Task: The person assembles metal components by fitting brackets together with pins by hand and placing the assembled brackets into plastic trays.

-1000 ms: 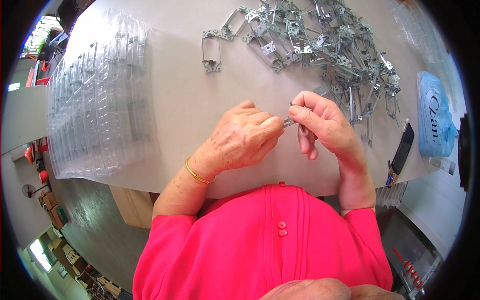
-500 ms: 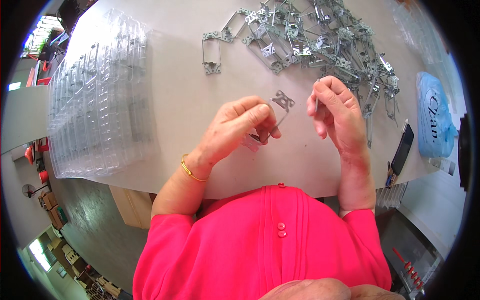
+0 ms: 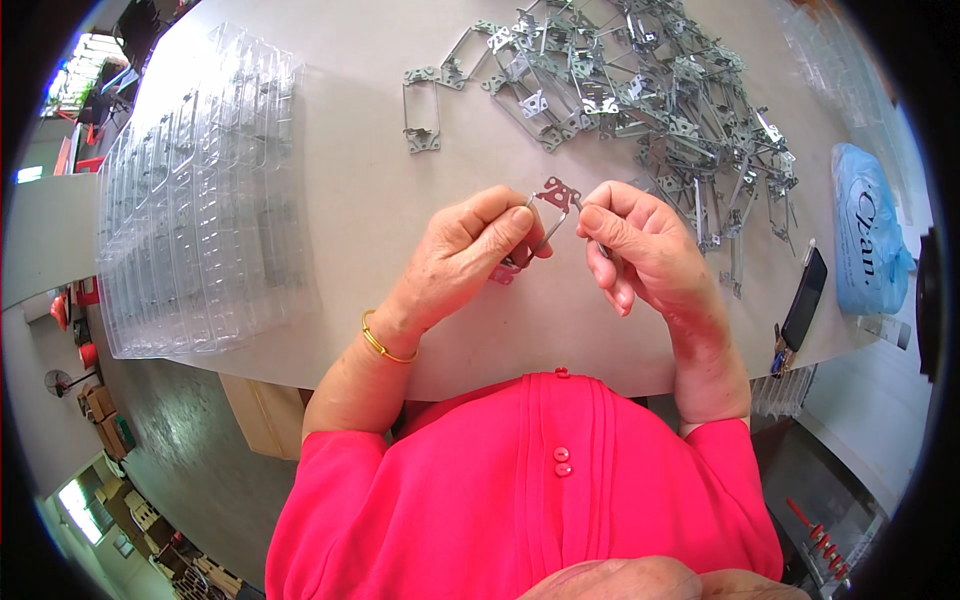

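My left hand (image 3: pixel 470 250) is closed around a small metal bracket frame (image 3: pixel 558 193), two end plates joined by thin rods. One end plate sticks out beyond my fingertips; the other is partly hidden under the hand. Close on its right, my right hand (image 3: pixel 645 240) pinches a thin metal rod (image 3: pixel 578 203) between thumb and forefinger. The rod's tip is at the corner of the upper plate; whether it sits in a hole there is too small to tell.
Beyond my hands lies a tangled heap of similar metal brackets (image 3: pixel 690 110), with a single bracket (image 3: pixel 422 140) apart on the left. Stacked clear plastic trays (image 3: pixel 200 220) stand at the left. A blue plastic bag (image 3: pixel 868 235) and a dark phone (image 3: pixel 805 300) lie at the right.
My right hand has moved left and slightly down, bringing the rod to the bracket's upper plate. My left hand has barely shifted and keeps its hold on the bracket.
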Motion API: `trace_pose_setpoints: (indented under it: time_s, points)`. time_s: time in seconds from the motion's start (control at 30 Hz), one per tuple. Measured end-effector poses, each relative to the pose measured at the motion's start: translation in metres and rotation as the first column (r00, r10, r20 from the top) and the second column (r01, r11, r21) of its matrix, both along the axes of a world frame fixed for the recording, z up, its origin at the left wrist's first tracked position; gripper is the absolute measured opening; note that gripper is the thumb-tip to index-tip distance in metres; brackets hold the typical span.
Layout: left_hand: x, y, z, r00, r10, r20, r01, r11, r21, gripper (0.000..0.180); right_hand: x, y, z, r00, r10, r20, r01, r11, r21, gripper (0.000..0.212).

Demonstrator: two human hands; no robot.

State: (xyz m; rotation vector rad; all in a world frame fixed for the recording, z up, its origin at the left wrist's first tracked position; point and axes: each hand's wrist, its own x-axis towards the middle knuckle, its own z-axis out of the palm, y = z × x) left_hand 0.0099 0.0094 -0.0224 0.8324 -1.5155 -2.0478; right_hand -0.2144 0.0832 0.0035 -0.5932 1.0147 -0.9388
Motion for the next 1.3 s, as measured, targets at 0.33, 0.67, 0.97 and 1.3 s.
trace_pose_setpoints:
  time_s: [0.33, 0.67, 0.97, 1.3]
  points:
    - [-0.001, 0.003, -0.008, 0.997, 0.024, 0.07, 0.008, 0.901, -0.433, 0.021, -0.001, 0.0, -0.004, 1.0, -0.021, 0.004, 0.021, 1.0, 0.001, 0.021]
    - [0.0, 0.001, -0.012, 0.984, 0.059, 0.165, 0.059, 0.777, -0.627, 0.013, -0.003, -0.002, -0.005, 1.0, -0.023, -0.021, 0.024, 1.0, 0.013, 0.022]
    - [0.0, -0.001, -0.01, 0.983, 0.032, 0.183, 0.116, 0.667, -0.736, 0.007, 0.0, -0.002, -0.002, 0.997, -0.064, -0.033, 0.065, 0.997, 0.043, 0.024]
    - [0.0, -0.002, -0.009, 0.986, -0.036, 0.163, 0.146, 0.66, -0.737, 0.004, -0.008, -0.003, -0.009, 0.994, 0.002, 0.108, -0.009, 0.998, 0.067, 0.026]
